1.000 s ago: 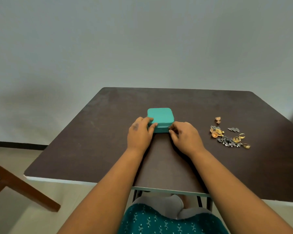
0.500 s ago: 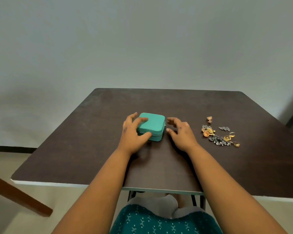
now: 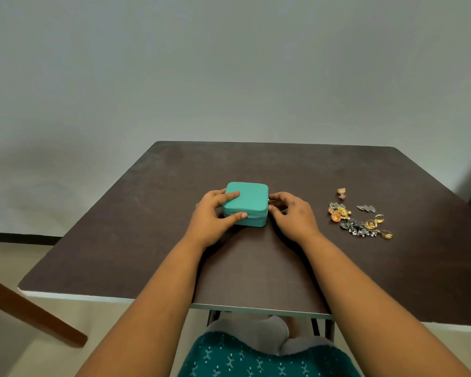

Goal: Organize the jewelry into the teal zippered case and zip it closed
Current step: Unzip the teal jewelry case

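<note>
The case (image 3: 245,206) sits mid-table, zipped shut. Your left hand (image 3: 214,217) grips its left side, fingers on the lid, thumb against the front wall. Your right hand (image 3: 291,216) pinches what looks like the zipper pull at its right corner. The jewelry (image 3: 358,219) lies loose, well to the right of the case. Nothing is packed yet: opening, filling and zipping all remain.
</note>
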